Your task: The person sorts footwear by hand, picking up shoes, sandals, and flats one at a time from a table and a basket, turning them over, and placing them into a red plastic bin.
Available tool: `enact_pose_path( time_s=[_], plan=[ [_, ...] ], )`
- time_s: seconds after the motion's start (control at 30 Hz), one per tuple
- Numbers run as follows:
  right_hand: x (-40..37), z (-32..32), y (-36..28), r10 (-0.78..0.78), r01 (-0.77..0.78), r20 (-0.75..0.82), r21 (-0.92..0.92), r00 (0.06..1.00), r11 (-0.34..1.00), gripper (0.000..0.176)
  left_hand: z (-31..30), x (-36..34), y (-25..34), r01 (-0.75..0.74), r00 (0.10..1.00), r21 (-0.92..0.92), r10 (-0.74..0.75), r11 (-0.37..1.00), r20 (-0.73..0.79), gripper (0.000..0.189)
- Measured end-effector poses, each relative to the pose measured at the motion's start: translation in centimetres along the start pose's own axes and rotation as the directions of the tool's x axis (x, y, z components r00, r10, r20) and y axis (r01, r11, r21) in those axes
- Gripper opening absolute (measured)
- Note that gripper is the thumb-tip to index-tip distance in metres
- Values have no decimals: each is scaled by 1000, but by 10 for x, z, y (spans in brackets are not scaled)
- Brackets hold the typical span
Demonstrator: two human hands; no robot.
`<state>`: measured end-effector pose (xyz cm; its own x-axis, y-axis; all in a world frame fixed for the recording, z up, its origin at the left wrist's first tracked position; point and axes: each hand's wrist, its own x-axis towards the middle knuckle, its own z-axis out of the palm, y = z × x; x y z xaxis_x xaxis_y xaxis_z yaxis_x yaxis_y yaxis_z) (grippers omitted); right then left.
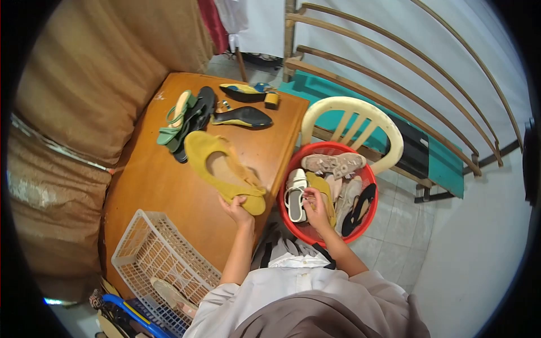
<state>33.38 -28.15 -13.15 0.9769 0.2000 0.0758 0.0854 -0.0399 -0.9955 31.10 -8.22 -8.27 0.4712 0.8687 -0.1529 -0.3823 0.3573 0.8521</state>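
My left hand grips the heel end of a mustard-yellow flat shoe and holds it just over the wooden table. Inside the red basket of shoes, my right hand has its fingers closed on a second yellow shoe, right beside a white sandal. A beige sneaker and a black sandal also lie in the basket.
Green sandals, a black shoe and two navy-and-yellow heels lie at the table's far end. A white plastic basket sits at the near corner. The red basket rests on a cream plastic chair. Cushions line the left.
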Motion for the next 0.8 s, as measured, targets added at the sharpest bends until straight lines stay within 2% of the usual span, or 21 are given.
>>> enact_pose_path(
  time_s=[0.07, 0.13, 0.23, 0.33, 0.37, 0.4, 0.43, 0.47, 0.57, 0.6, 0.63, 0.7, 0.73, 0.8],
  plan=[
    [4, -5, -13, 82, -93, 83, 138, 993, 986, 37, 5, -19, -19, 92, 983, 46, -98, 995, 153, 58],
    [5, -9, -25, 128, -167, 145, 296, 981, 940, 44, 18, -41, -23, 184, 924, 93, -205, 978, 324, 47],
    [2, -21, -37, 92, -125, 110, 348, 990, 929, 54, 31, -76, -36, 288, 773, 211, -357, 934, 524, 55],
    [-2, -42, -27, 259, -251, 11, 288, 966, 924, 51, 35, -100, -58, 300, 596, 399, -497, 866, 631, 43],
    [-4, -50, -23, 323, -307, -12, 277, 946, 910, 50, 30, -100, -74, 57, 577, 498, -435, 865, 691, 41],
    [-6, -57, -26, 345, -294, -99, 341, 933, 893, 45, 23, -97, -95, -195, 536, 551, -382, 812, 753, 39],
    [-9, -65, -23, 407, -336, -122, 379, 905, 862, 45, 20, -95, -109, -437, 477, 553, -339, 709, 811, 38],
    [-12, -74, -17, 466, -374, -140, 417, 874, 828, 45, 16, -95, -120, -566, 420, 558, -370, 607, 829, 31],
    [-23, -99, 15, 612, -460, -173, 512, 772, 726, 44, 10, -95, -139, -214, 441, 833, -711, 510, 548, 25],
    [-26, -106, 19, 665, -506, -181, 515, 724, 692, 44, 13, -94, -134, -58, 370, 867, -796, 495, 479, 22],
    [-30, -113, 26, 716, -550, -188, 519, 673, 654, 44, 14, -94, -128, -3, 329, 872, -823, 489, 463, 21],
    [-40, -125, 79, 731, -534, -132, 598, 670, 598, 44, 15, -95, -115, 104, 242, 879, -869, 466, 432, 19],
    [-44, -127, 90, 751, -547, -100, 624, 652, 558, 43, 18, -96, -108, 116, 240, 907, -897, 405, 370, 18],
    [-47, -131, 109, 789, -581, -23, 663, 614, 472, 41, 13, -96, -108, 92, 281, 895, -874, 436, 397, 15]
  ],
)
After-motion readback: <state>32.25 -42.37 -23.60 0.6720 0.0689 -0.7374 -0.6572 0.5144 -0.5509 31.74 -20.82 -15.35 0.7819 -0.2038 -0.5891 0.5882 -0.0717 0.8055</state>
